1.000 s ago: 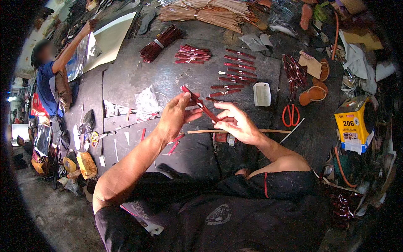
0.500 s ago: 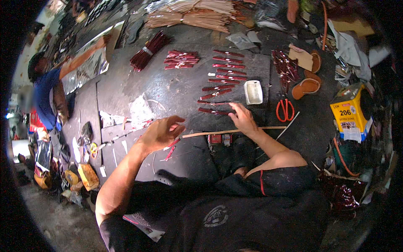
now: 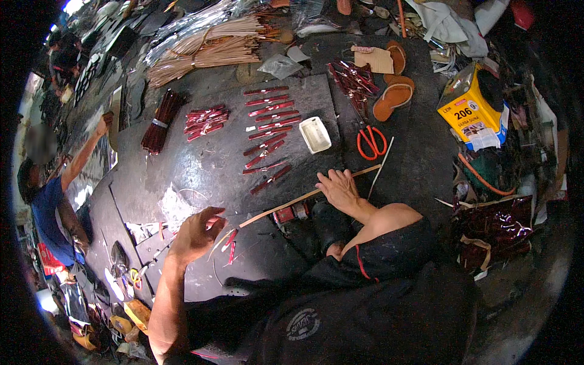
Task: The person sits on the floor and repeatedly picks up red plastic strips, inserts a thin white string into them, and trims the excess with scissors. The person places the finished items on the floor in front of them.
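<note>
A long, narrow tan strip (image 3: 275, 210) lies slantwise on the dark work surface in front of me. Over its right half rests my right hand (image 3: 340, 191), palm down with fingers spread. My left hand (image 3: 198, 234) hovers by the strip's left end, fingers loosely bent, thumb apart, nothing visible in it. Short glossy dark-red pieces (image 3: 231, 246) lie just right of that hand. Beyond my right hand, several similar dark-red strips (image 3: 271, 125) form a column, with the lowest strip (image 3: 271, 179) closest to the hand. A white rectangular tray (image 3: 314, 134) stands right of them.
Red-handled scissors (image 3: 371, 143) and tan sandals (image 3: 392, 100) lie at right, near a yellow can (image 3: 471, 109). Farther left are a red pile (image 3: 205, 121), a tied dark bundle (image 3: 161, 123) and pale sticks (image 3: 210, 45). A person (image 3: 48, 194) in blue reaches at far left.
My right hand has come away from the lowest dark-red strip and now lies on the tan strip. The left hand stays near the strip's left end. The whole view has turned.
</note>
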A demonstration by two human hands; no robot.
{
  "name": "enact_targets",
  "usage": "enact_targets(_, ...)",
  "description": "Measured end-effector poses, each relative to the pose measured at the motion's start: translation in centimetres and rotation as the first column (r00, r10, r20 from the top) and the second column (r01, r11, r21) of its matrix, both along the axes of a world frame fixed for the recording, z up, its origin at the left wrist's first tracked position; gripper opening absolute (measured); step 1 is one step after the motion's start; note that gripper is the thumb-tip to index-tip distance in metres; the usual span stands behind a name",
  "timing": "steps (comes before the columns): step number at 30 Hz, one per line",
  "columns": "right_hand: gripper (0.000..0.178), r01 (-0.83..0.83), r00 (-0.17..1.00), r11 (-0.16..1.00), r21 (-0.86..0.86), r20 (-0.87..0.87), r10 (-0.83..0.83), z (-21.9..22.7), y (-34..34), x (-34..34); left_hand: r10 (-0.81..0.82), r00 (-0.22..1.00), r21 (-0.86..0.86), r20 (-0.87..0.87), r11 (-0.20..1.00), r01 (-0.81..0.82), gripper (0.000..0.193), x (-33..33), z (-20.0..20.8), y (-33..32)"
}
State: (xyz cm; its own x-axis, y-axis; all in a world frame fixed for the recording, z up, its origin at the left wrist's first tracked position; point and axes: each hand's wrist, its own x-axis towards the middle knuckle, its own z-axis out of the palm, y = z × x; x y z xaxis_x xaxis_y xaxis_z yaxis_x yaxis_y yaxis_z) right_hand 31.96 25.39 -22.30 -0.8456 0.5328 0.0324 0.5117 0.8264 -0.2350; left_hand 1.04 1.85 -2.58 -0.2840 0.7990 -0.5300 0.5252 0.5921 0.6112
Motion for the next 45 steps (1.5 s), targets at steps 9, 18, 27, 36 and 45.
enact_targets(9,0.056,0.750,0.606,0.659,-0.057,-0.339,-0.720,-0.4,9.1,11.2,0.007,1.000,-0.008,-0.014,1.000,-0.007,0.033,0.1,0.4,-0.5)
enact_targets(18,0.040,0.726,0.624,0.671,0.150,0.266,-0.735,2.9,7.1,16.3,-0.019,0.998,-0.001,0.058,1.000,0.019,0.033,0.0,-0.8,0.7)
enact_targets(27,0.020,-0.291,0.945,0.929,-0.228,-0.219,0.242,0.5,1.0,-0.9,-0.032,0.996,-0.006,-0.084,0.999,0.031,0.033,-0.3,-1.1,-0.5)
enact_targets(36,0.016,-0.790,0.577,0.613,-0.029,-0.376,0.725,-0.6,-8.0,-11.9,0.020,0.984,-0.042,-0.179,0.999,-0.028,0.035,-0.7,-3.3,-5.5)
enact_targets(45,0.007,-0.709,0.627,0.687,0.159,-0.304,0.717,-4.9,-12.0,-14.8,0.033,0.997,-0.073,-0.075,0.997,-0.039,0.036,-2.1,-5.2,-4.1)
